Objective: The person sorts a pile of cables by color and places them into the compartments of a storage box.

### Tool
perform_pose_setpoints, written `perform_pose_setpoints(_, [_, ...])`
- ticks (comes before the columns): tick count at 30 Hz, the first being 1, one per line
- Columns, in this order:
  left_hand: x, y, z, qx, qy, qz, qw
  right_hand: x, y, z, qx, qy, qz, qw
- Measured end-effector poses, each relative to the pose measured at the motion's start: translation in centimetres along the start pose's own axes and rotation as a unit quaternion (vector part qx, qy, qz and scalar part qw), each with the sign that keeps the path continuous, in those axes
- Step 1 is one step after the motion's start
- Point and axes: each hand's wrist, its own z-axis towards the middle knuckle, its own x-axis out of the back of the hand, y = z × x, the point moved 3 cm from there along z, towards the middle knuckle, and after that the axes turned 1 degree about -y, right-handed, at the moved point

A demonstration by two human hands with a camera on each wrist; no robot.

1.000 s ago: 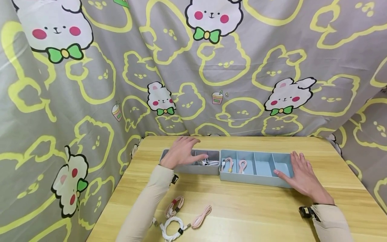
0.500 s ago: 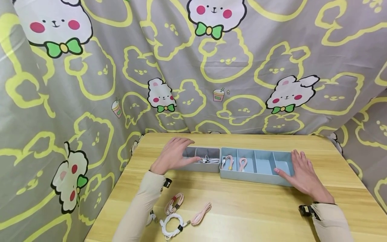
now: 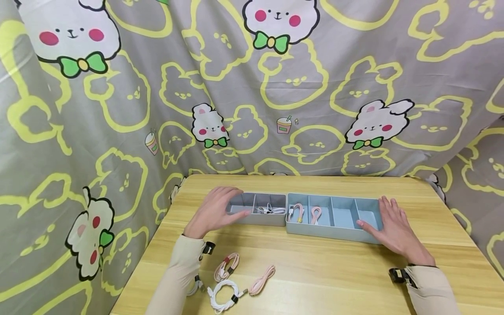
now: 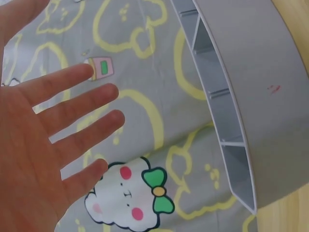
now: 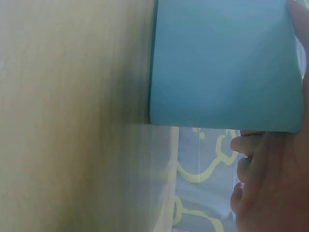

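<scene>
Can see a grey curtain point(image 3: 244, 78) printed with rabbit faces and yellow outlines behind a wood-grain counter point(image 3: 338, 280). Near the far edge, a long blue organizer point(image 3: 330, 232), end to end with a grey organizer point(image 3: 260, 219), both divided. At the blue organizer's right end, the right hand point(image 3: 395, 225), resting with fingers extended and thumb over the last compartment. At the grey organizer's left end, well apart from it, the left hand point(image 3: 214, 212), fingers spread, gripping nothing; cannot tell of any contact between thumb and rim. Nearer the camera, on bare wood, a white coiled cable point(image 3: 226, 283), a red-banded pink cable point(image 3: 235, 264), a folded pink cable point(image 3: 261, 281) and a partly hidden white cable point(image 3: 194, 287). In the grey organizer's right part, more white cable point(image 3: 271, 210); in the blue organizer's leftmost compartment, a yellow-tied pink cable point(image 3: 300, 211); in the next, a small pink cable point(image 3: 313, 213).
</scene>
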Motion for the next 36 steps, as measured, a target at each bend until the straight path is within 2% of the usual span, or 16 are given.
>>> perform_pose_setpoints(14, [0.1,-1.2,-3.1,0.023,0.008,-0.019,0.9995,0.0,0.1,-0.1,0.001,0.002,-0.001,1.000])
perform_pose_setpoints(20, [-0.5,-1.4,-4.1,0.036,0.005,-0.023,0.9991,0.0,0.0,-0.1,-0.001,0.002,0.000,1.000])
perform_pose_setpoints(36, [-1.9,-1.8,-6.8,0.037,-0.001,-0.043,0.9984,0.2,-0.3,0.0,-0.007,-0.003,0.002,1.000])
